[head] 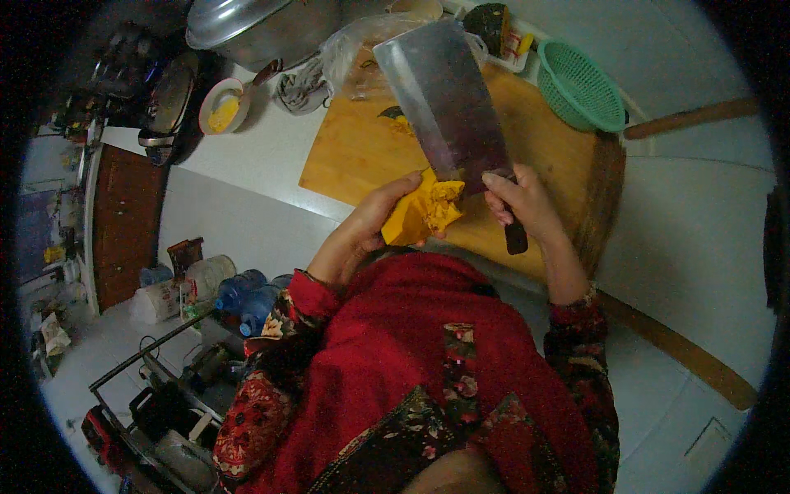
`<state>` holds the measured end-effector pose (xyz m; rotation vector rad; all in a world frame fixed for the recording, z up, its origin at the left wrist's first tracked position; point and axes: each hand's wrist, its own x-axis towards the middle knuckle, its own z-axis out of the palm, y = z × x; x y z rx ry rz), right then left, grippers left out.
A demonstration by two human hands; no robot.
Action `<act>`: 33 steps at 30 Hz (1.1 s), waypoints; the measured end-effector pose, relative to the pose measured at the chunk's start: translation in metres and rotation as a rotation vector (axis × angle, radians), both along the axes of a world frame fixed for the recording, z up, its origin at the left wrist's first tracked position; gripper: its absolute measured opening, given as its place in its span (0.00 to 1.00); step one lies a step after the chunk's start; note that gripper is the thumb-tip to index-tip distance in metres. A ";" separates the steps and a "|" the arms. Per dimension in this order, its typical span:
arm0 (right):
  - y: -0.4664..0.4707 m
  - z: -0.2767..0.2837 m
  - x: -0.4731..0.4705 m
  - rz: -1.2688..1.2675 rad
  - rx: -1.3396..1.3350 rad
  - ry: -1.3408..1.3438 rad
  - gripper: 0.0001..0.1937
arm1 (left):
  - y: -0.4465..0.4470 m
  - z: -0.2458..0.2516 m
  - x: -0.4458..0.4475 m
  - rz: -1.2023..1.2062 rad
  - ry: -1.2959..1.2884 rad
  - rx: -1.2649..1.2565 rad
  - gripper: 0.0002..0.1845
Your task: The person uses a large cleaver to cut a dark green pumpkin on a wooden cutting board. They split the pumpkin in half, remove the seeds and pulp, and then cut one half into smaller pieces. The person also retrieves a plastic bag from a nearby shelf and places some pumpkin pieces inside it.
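My left hand (374,213) is closed around a chunk of orange pumpkin (410,216) with stringy flesh and seeds on its right side. In my right hand (518,197) is the dark handle of a large cleaver (447,102). Its broad blade points up and away from me, with its lower corner close against the pumpkin; whether they touch I cannot tell. Both hands are above the near part of a wooden cutting board (358,148). On the board, partly behind the blade, lie pumpkin scraps (401,125) beside a dark piece of rind.
A green plastic basket (580,86) stands at the right rear. Dark-rinded pumpkin (487,28) lies in a white tray behind the board. At the left are a bowl with yellow contents (223,111), a grey cloth (302,89) and a large metal pot (265,37). Clear plastic wrap (345,49) overlaps the board.
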<state>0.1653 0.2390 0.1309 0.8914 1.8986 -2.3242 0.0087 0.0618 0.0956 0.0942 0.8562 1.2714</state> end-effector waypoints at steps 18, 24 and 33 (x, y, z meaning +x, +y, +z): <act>-0.047 0.024 -0.033 -0.152 -0.130 -0.124 0.07 | -0.026 0.001 -0.057 -0.063 -0.259 0.073 0.30; -0.044 0.027 -0.043 -0.039 -0.088 -0.187 0.07 | -0.022 -0.008 -0.082 -0.278 -0.259 0.123 0.29; -0.033 0.023 -0.035 -0.060 -0.123 -0.150 0.07 | -0.014 0.002 -0.060 -0.105 -0.194 0.098 0.30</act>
